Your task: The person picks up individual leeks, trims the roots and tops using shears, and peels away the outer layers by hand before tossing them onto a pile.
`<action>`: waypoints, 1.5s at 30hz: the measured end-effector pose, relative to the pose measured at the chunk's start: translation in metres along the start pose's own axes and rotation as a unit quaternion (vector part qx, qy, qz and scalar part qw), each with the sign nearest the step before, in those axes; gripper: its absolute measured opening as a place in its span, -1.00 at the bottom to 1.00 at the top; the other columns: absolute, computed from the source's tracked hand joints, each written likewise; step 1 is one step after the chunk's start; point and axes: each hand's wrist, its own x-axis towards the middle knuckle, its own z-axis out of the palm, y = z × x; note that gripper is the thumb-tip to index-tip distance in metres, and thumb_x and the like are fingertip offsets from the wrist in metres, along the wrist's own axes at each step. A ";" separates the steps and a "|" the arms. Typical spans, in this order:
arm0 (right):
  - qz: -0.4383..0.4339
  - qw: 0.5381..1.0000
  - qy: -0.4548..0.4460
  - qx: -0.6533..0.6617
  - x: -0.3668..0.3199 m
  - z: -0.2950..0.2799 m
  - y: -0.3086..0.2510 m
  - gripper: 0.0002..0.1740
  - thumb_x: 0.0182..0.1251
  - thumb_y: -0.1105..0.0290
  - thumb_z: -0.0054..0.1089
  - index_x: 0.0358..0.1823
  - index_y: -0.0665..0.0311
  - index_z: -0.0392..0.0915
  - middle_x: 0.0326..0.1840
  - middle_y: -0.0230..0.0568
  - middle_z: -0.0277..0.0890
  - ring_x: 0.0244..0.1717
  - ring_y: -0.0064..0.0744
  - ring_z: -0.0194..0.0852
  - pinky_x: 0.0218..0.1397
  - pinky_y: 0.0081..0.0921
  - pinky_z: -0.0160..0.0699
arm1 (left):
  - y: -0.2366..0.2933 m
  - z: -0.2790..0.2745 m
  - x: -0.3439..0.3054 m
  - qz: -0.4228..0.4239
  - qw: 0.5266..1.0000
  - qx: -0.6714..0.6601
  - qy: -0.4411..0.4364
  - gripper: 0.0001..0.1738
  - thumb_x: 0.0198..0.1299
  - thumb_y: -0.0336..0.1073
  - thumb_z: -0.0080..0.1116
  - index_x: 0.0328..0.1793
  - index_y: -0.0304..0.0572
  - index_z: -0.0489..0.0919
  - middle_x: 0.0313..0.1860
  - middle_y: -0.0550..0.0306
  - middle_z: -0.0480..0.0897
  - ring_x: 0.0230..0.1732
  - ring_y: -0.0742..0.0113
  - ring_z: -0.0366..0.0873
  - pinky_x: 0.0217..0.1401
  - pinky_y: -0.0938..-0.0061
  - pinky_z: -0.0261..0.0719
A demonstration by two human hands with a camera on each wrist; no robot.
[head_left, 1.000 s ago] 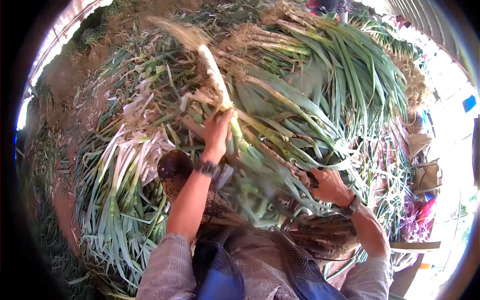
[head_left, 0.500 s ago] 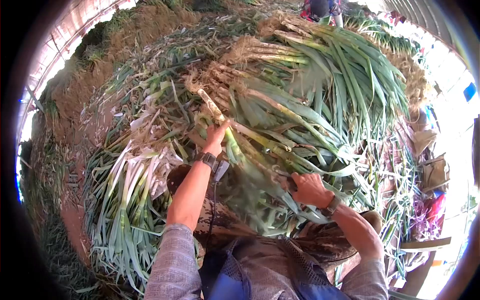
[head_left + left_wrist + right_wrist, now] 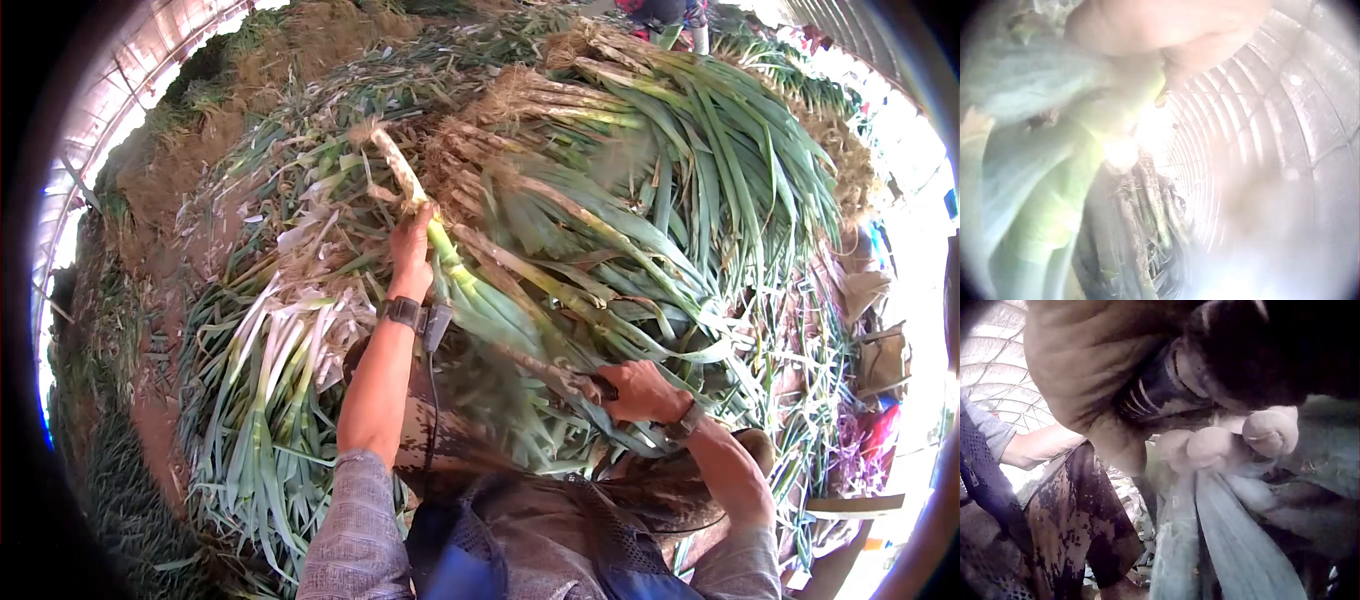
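My left hand [image 3: 410,252] grips a leek [image 3: 398,165] round its stem, with the roots pointing up and away. Its green leaves [image 3: 490,305] trail down to the right, and they fill the left side of the left wrist view beside my fingers [image 3: 1141,28]. My right hand [image 3: 642,392] curls round a dark handle [image 3: 1163,381] with pale rings; what the handle belongs to is hidden. A brown, dry leaf [image 3: 535,365] runs up to the right fingertips. Broad leaves [image 3: 1229,531] hang just under those fingers in the right wrist view.
Many unpeeled leeks [image 3: 590,105] lie heaped ahead and to the right. Leeks with white stems [image 3: 275,350] lie on the left. Leaf scraps [image 3: 330,120] cover the ground. Another person [image 3: 665,12] is at the far edge. My knee [image 3: 450,425] sits beneath the leaves.
The held leek's root end has come down from its raised, blurred position, then shifted left. My right hand moved inward toward the leaves, then back out to the right. Both grips continue.
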 end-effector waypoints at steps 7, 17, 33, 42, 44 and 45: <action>0.014 0.997 0.081 -0.003 -0.006 -0.010 -0.006 -0.68 0.14 0.21 0.30 -0.17 0.27 0.62 -0.49 0.08 0.59 -0.36 0.15 0.61 -0.29 -0.06 0.56 | 0.082 0.006 0.014 0.058 0.995 0.087 -0.003 -0.58 0.21 0.00 0.38 0.00 -0.15 0.67 -0.19 0.21 0.66 -0.23 0.45 0.51 -0.14 0.46 0.48; 0.123 0.990 0.064 -0.027 -0.013 -0.023 0.005 -0.62 0.23 0.08 0.18 -0.32 0.31 0.63 -0.46 0.10 0.61 -0.37 0.13 0.63 -0.23 -0.05 0.60 | 0.197 0.044 0.067 0.214 0.920 0.254 -0.207 -0.26 0.24 0.34 0.15 0.24 -0.14 0.56 0.13 -0.03 0.65 0.19 0.11 0.56 0.27 0.15 0.51; 0.151 0.984 0.008 -0.096 -0.057 -0.020 0.011 -0.62 0.18 0.12 0.16 -0.24 0.34 0.61 -0.40 0.17 0.61 -0.28 0.25 0.59 -0.17 0.03 0.52 | -0.162 0.027 -0.089 -0.172 0.978 0.078 -0.091 -0.66 0.16 -0.26 0.33 0.02 -0.25 0.59 -0.20 0.19 0.64 -0.22 0.42 0.56 -0.20 0.37 0.53; 0.137 0.988 0.025 -0.069 -0.057 -0.019 0.008 -0.66 0.21 0.16 0.12 -0.19 0.31 0.59 -0.37 0.12 0.62 -0.24 0.16 0.61 -0.11 -0.01 0.51 | -0.107 0.010 -0.110 -0.257 0.957 -0.067 -0.119 -0.71 0.21 -0.23 0.32 0.03 -0.12 0.60 -0.11 0.20 0.66 -0.07 0.29 0.61 -0.05 0.30 0.60; 0.119 0.988 0.018 -0.092 -0.051 -0.013 0.007 -0.66 0.21 0.16 0.12 -0.20 0.30 0.58 -0.37 0.12 0.62 -0.25 0.16 0.60 -0.13 -0.01 0.51 | -0.110 0.004 -0.109 -0.272 0.957 -0.039 -0.089 -0.64 0.20 -0.23 0.37 0.08 -0.14 0.60 -0.01 0.21 0.66 -0.02 0.33 0.59 0.02 0.36 0.55; 0.105 0.988 0.013 -0.116 -0.048 -0.010 0.008 -0.66 0.20 0.16 0.12 -0.20 0.30 0.57 -0.37 0.12 0.62 -0.26 0.16 0.60 -0.14 -0.01 0.50 | -0.113 0.004 -0.111 -0.270 0.958 -0.040 -0.087 -0.64 0.20 -0.23 0.37 0.08 -0.14 0.60 -0.01 0.21 0.66 -0.02 0.33 0.59 0.02 0.36 0.55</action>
